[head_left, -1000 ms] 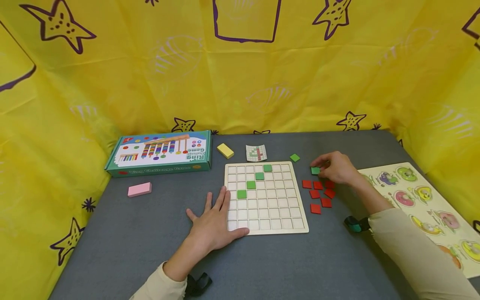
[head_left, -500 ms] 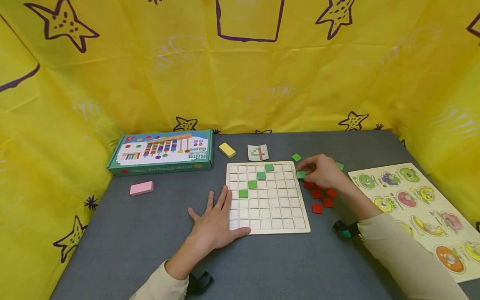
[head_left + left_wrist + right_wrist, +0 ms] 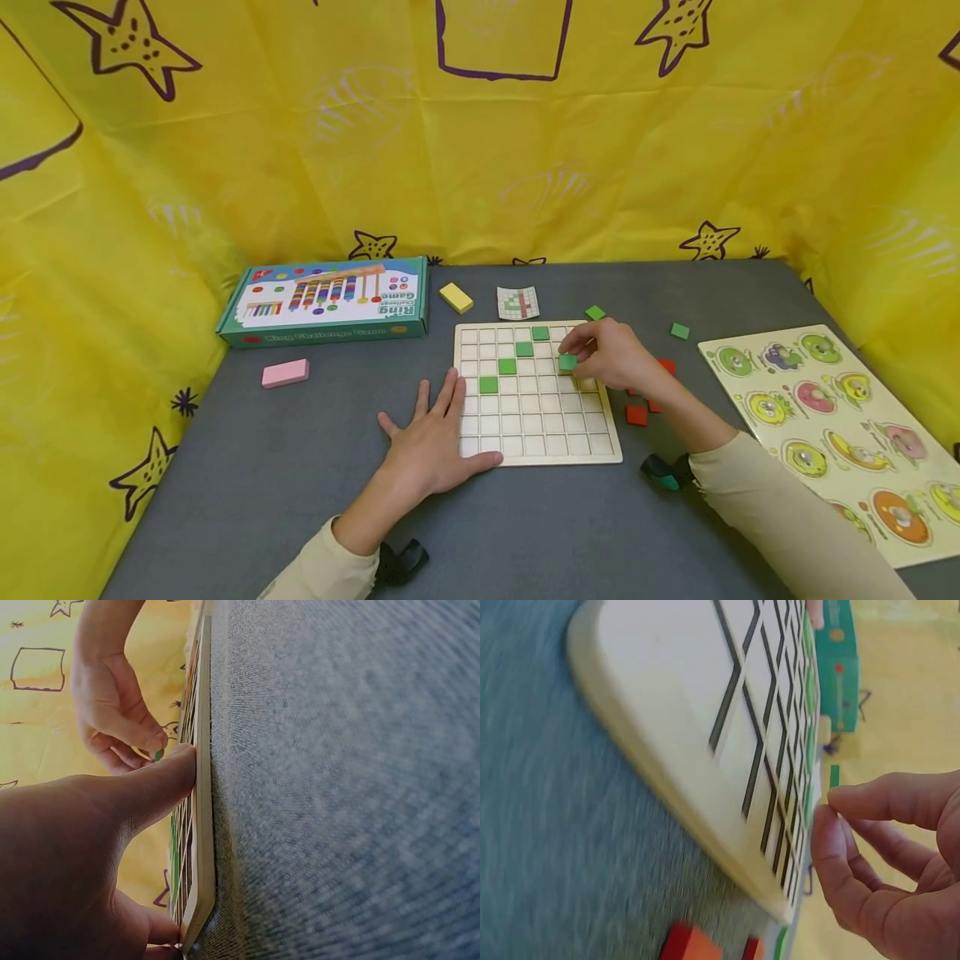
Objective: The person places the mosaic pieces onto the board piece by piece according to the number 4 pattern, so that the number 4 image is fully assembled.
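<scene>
A pale wooden grid board (image 3: 520,427) lies on the grey table, with several green square tiles set in a diagonal on its cells, one of them a tile (image 3: 489,384) near the left edge. My left hand (image 3: 422,450) rests spread over the board's left edge, its thumb (image 3: 161,776) on the near edge. Above the board's upper right cells, my right hand (image 3: 611,354) pinches a green square tile (image 3: 567,362) between thumb and fingertips. In the right wrist view, the same tile (image 3: 835,775) shows edge-on at the fingertips.
Red tiles (image 3: 636,415) lie right of the board, partly behind the right arm. Loose green tiles (image 3: 679,331) sit farther back. A small printed pattern card (image 3: 517,303), a yellow block (image 3: 456,297), a pink block (image 3: 285,373), a game box (image 3: 322,302) and a fruit puzzle board (image 3: 817,400) surround it.
My right hand has carried the green tile leftward from beside the red tiles to over the board, uncovering another green tile on the table. My left hand stays at the board's edge.
</scene>
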### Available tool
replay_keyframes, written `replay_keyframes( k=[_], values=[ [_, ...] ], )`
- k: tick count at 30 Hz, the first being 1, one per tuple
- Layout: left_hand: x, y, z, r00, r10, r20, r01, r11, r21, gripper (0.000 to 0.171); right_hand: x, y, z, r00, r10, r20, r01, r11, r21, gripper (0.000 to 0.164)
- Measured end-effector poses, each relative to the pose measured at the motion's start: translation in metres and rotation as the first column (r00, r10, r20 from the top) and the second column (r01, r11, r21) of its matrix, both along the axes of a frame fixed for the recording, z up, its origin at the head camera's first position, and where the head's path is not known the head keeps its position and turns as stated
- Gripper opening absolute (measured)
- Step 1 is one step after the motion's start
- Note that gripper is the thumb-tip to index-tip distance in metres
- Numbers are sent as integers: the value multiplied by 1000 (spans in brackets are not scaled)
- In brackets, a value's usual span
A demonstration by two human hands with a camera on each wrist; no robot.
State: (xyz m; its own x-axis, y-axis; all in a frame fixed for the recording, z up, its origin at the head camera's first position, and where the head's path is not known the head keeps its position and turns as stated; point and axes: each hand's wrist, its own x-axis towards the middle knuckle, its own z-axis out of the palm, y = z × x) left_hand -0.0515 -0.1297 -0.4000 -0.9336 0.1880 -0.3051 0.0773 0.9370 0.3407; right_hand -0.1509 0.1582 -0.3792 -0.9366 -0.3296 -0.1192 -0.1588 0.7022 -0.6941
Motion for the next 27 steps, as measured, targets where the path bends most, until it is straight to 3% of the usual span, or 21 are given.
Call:
replay_keyframes(
  k=[18, 27],
  values=[
    [2, -1, 4, 1000, -11, -7, 11, 1000, 2, 117, 18, -58, 0, 994, 89, 69, -86, 995, -46, 32],
    [0, 0, 3, 1000, -13, -1, 13, 1000, -7, 117, 23, -80, -9, 987, 150, 58, -147, 988, -51, 30]
  ],
)
